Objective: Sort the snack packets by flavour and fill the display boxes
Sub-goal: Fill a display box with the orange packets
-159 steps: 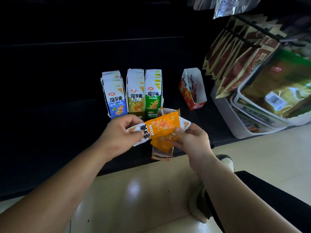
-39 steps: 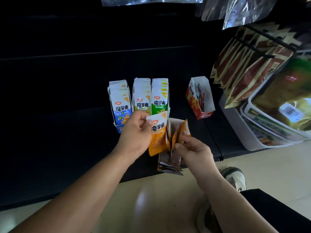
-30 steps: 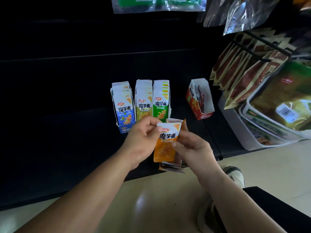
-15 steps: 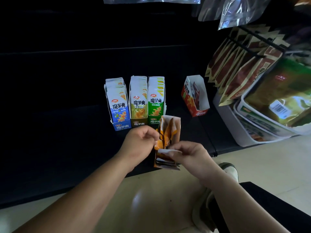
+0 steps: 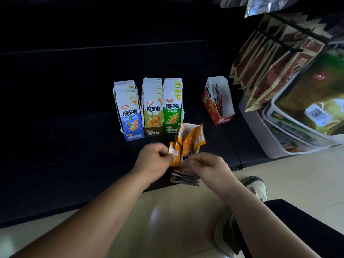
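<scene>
I see left hand [image 5: 154, 161] pinching one of the orange foil snack packets [image 5: 193, 138], right hand [image 5: 208, 168] pinching another, fanned wider than before, in open cardboard display box [image 5: 184, 180]

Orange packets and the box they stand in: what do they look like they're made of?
The orange packets look like thin flexible film, probably plastic or foil laminate, with a glossy print; they bend and splay loosely. The box looks like thin printed cardboard, matte white inside, with creased folded flaps at its front.
</scene>
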The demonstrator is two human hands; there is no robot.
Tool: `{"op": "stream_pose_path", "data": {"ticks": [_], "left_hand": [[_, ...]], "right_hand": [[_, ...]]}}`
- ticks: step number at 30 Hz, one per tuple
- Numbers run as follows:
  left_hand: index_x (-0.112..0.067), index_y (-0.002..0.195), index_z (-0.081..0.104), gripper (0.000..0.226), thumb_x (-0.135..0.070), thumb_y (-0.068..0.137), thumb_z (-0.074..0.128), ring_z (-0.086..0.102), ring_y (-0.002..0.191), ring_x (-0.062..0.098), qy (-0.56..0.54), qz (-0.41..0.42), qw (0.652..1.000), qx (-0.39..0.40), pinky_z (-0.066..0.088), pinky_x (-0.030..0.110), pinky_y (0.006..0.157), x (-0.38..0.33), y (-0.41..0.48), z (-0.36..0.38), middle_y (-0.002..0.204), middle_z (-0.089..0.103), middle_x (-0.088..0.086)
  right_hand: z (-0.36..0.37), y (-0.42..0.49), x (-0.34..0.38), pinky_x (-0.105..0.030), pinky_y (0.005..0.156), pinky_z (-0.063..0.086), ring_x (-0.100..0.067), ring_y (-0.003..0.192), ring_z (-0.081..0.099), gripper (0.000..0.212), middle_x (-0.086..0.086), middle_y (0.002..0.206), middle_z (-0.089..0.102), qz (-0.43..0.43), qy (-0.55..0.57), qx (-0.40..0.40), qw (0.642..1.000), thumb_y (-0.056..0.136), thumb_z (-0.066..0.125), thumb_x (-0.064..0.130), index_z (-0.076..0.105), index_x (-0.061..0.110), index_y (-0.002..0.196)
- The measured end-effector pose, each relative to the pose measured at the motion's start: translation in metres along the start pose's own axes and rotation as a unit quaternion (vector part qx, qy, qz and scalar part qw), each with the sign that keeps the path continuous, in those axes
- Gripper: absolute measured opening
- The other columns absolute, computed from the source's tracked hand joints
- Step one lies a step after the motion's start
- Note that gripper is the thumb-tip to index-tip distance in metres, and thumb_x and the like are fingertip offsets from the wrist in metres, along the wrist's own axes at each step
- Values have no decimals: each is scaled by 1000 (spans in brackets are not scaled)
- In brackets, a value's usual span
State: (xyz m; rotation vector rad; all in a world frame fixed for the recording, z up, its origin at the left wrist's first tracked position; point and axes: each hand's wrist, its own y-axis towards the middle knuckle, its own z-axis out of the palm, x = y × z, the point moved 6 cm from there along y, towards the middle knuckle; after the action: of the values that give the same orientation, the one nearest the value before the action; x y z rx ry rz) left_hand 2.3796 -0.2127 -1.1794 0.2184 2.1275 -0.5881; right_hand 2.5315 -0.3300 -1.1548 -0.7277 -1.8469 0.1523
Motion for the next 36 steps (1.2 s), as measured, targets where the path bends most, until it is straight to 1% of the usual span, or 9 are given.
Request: {"op": "stream_pose_path", "data": {"ticks": [5,10,13,19,22,27,29,31,36], "left_hand": [[-18,81,62,19,-26,98,68,69,81,30,-118,39,992,-24,61,51,83,-34,-4,-24,86,69,15],[-12,96,64,10,-19,102,63,76,87,22,-198,89,976,6,65,37,74,-72,-27,-39,92,78,5],[-15,101,63,7,-19,105,59,77,81,20,-216,99,971,-20,65,37,74,-83,-32,-53,93,78,2],[-15,111,63,8,-14,105,59,76,82,12,-308,30,950,-30,64,33,67,-73,-32,-57,102,76,1],[-23,108,63,15,-10,101,64,74,88,7,-214,36,976,-25,64,36,80,-58,-26,-50,103,77,-5],[-32,147,48,74,-25,83,84,48,123,-1,64,195,977,-55,39,16,101,-60,-26,-50,144,47,-17],[-35,141,58,69,-28,80,88,47,121,-5,70,265,961,-30,40,12,102,-71,-30,-41,137,49,-23],[-36,127,68,47,-24,84,83,59,108,-1,55,290,955,-29,53,27,95,-77,-32,-36,119,61,-25],[-29,93,65,13,-19,99,60,64,72,15,-42,252,966,-27,56,38,67,-73,-25,-37,77,68,-8]], "right_hand": [[-8,-2,13,-29,74,61,-4,74,73,22,16,81,76,1,77,-55,996,101,62,17,74,32,91],[-11,-9,35,-29,69,65,-23,90,77,35,-11,97,79,74,235,-55,968,103,58,46,76,16,104],[-11,-11,39,-35,70,65,-25,93,78,44,-10,102,79,113,277,-34,954,98,59,59,71,20,113],[-7,-18,34,-45,80,65,-43,102,74,35,-25,114,74,96,306,-27,947,101,66,39,70,8,115],[-16,-19,38,-37,62,62,-30,78,76,24,-19,100,78,72,353,-68,930,102,67,25,68,4,112],[-36,-12,54,-32,66,62,-22,75,75,19,-12,93,80,16,250,-132,959,95,75,28,72,9,98],[-35,-12,66,-34,69,62,-21,70,74,22,-13,88,79,-6,241,-119,963,95,75,27,71,5,97],[-31,-15,80,-38,74,60,-23,71,73,26,-15,84,78,-20,244,-85,966,95,74,29,70,3,95],[-34,-14,88,-40,76,61,-28,85,74,48,-9,97,79,-32,238,-81,967,98,59,58,73,13,108]]}}
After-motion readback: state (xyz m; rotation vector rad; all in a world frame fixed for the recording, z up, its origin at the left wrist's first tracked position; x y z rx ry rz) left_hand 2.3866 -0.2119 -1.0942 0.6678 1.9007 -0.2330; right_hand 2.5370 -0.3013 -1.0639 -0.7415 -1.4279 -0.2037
